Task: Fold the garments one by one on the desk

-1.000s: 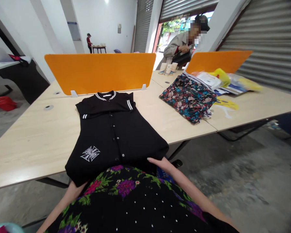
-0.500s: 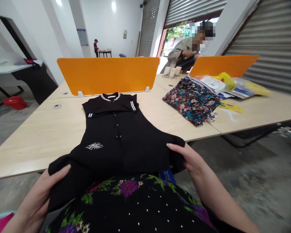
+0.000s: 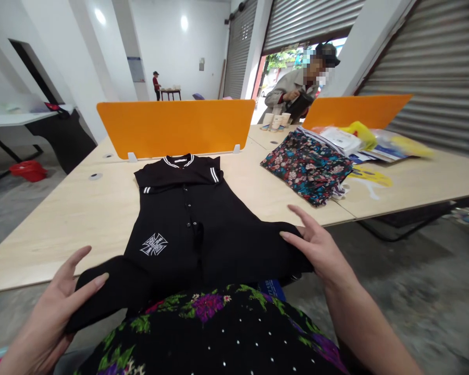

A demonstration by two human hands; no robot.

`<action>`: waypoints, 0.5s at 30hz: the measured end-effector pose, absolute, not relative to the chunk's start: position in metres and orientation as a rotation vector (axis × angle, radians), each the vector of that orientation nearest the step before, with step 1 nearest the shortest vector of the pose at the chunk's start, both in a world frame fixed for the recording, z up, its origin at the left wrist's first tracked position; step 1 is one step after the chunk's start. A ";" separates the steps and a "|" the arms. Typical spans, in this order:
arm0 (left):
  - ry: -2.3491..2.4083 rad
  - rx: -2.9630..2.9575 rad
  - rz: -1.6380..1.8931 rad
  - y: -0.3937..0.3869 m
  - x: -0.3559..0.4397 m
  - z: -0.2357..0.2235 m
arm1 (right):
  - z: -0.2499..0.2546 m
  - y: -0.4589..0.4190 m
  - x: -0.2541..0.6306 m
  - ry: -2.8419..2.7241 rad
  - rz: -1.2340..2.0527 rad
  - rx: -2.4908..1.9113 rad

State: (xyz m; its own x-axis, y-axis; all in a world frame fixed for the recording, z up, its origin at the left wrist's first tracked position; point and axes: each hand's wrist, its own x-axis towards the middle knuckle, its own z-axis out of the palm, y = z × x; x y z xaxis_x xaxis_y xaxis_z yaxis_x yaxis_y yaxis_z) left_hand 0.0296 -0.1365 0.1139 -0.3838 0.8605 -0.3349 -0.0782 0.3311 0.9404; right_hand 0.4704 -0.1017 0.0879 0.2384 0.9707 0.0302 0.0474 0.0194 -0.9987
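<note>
A black short-sleeved shirt [image 3: 226,229] lies front up on the table, its collar pointing away from me. White stripes edge the collar and sleeves, small buttons run down the middle, and a white emblem is on the left of the front. Its lower end hangs over the table's near edge. My left hand [image 3: 62,302] grips the lower left corner, thumb on top and index finger lifted off. At the lower right corner, my right hand [image 3: 316,242] holds the cloth under its thumb, with the index finger raised. Fingers beneath the cloth are partly hidden.
The wooden table [image 3: 54,224] carries an orange divider [image 3: 175,127] at the back. To the right are folded floral cloth [image 3: 307,166], plastic packages [image 3: 359,140] and paper cups [image 3: 275,120]. A person [image 3: 289,88] stands behind them. A red bin [image 3: 28,170] is on the floor.
Both index fingers have lifted off the cloth while the thumbs stay on it. The right corner has moved slightly right, and the emblem lies flatter.
</note>
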 end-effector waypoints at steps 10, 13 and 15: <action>1.423 1.054 1.033 -0.116 0.000 0.102 | 0.071 -0.065 0.486 -1.290 1.249 -1.053; 1.554 1.310 0.914 -0.102 -0.005 0.092 | 0.054 -0.049 0.483 -1.431 0.991 -1.197; 1.685 1.468 0.886 -0.093 -0.007 0.084 | 0.042 -0.039 0.480 -1.535 0.683 -1.311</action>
